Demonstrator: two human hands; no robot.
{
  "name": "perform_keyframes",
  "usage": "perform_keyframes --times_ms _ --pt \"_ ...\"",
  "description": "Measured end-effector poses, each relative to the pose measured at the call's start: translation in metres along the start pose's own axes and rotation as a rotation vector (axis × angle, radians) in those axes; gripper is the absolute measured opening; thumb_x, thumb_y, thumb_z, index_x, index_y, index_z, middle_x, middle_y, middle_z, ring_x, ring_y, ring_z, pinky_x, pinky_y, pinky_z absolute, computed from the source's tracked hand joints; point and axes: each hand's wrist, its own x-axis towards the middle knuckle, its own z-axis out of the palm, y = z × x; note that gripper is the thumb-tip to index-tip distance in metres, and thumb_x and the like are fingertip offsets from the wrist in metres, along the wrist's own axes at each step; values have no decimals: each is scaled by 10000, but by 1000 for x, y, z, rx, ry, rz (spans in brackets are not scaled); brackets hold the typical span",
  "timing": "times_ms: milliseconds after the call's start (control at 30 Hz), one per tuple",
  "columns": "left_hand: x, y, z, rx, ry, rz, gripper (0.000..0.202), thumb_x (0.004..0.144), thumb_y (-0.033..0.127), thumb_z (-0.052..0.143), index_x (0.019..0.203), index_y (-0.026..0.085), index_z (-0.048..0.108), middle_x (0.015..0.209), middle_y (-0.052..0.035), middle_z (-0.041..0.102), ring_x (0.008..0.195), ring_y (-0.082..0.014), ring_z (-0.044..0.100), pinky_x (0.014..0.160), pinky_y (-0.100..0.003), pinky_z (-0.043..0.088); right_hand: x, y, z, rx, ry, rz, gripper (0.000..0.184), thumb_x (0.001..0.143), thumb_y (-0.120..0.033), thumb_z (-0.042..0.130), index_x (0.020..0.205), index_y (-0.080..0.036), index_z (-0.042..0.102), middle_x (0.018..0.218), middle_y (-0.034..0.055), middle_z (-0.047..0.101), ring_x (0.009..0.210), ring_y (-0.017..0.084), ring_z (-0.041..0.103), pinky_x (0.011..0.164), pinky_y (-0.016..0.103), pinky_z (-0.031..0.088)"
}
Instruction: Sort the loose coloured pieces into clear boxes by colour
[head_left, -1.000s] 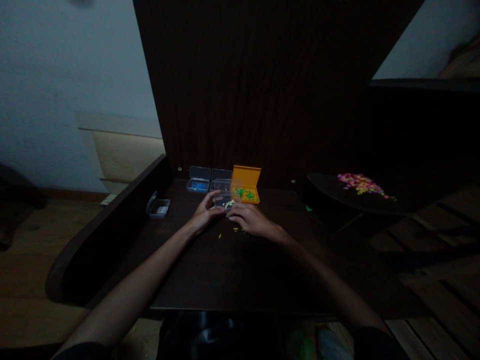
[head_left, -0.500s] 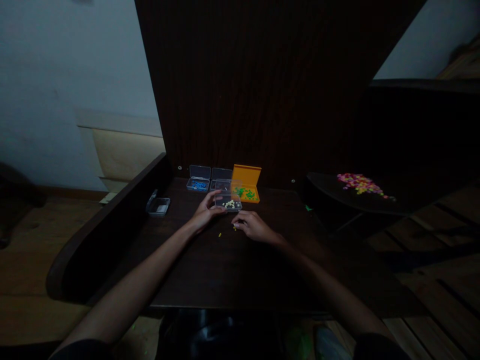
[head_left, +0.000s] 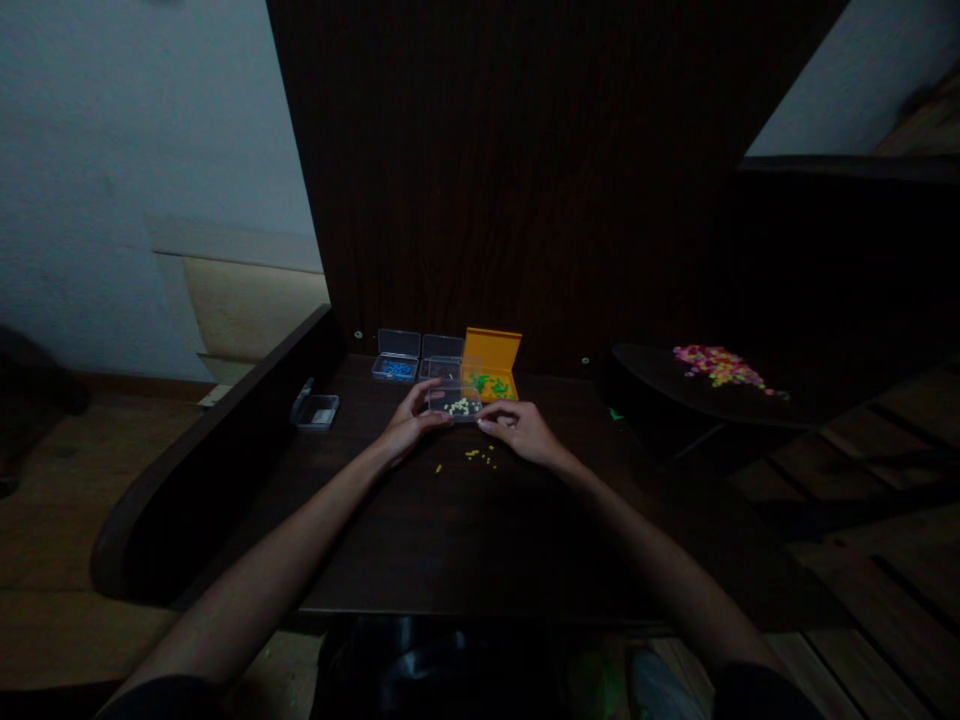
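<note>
A clear plastic box [head_left: 442, 412] with its lid up holds several small pale yellow pieces [head_left: 463, 407]. My left hand [head_left: 411, 420] grips its left side, thumb at the front and fingers behind. At the box's right end, my right hand [head_left: 520, 430] is closed, thumb and fingers pinching the corner. Whether a small piece is also between those fingertips cannot be made out. On the dark wooden surface below lie several small yellow pieces [head_left: 472, 454], with one more yellow piece [head_left: 439, 468] apart to the left.
Behind the held box stand an open clear box of blue pieces [head_left: 396, 369], another clear box [head_left: 442, 347], and an open orange box [head_left: 491, 348] with green pieces. A small clear case [head_left: 316, 412] lies at left. Multicoloured pieces [head_left: 721, 367] are heaped on a side ledge at right.
My right hand has moved up and right from the surface to the clear box's right corner. The yellow pieces under it now show. My left hand keeps its hold.
</note>
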Motion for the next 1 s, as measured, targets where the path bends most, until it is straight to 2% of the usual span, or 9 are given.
perform_keyframes --times_ms 133,300,433,567,800,1000 --pt "-3 0 2 3 -71 12 717 591 121 824 1241 244 548 1323 -102 516 846 -137 656 895 -394 551 11 -4 -12 52 108 -8 304 810 -403 656 940 -136 717 940 82 728 632 117 600 570 226 459" --pt "-8 0 6 1 -123 45 714 590 142 842 1232 252 547 1346 -96 507 813 -117 650 851 -369 575 16 -9 -19 -113 176 -60 254 836 -355 643 925 -135 733 879 65 734 578 105 554 548 223 430" --pt "-11 -2 10 -8 -156 51 697 588 145 848 1208 266 553 1330 -71 518 822 -111 647 840 -353 579 15 -12 -17 -325 131 -176 152 860 -236 633 915 -157 751 864 57 739 648 128 597 655 256 479" --pt "-12 -7 12 -13 -188 57 687 595 146 847 1205 269 556 1331 -63 513 822 -103 641 836 -330 566 14 -9 -11 -444 50 -221 196 877 -151 603 997 -178 755 938 75 750 806 176 673 773 302 517" --pt "-12 -12 13 -12 -188 36 677 601 144 840 1206 269 563 1267 -52 565 804 -99 637 858 -327 548 14 -13 -12 -411 -56 -177 382 884 -78 512 1182 -233 695 1121 44 731 1000 194 692 904 344 534" --pt "-12 -5 12 -7 -141 28 681 600 137 835 1212 253 559 1301 -78 546 808 -114 649 887 -378 544 9 -15 -22 -395 25 -240 371 856 -55 483 1099 -199 724 1078 56 737 977 195 685 904 361 531"
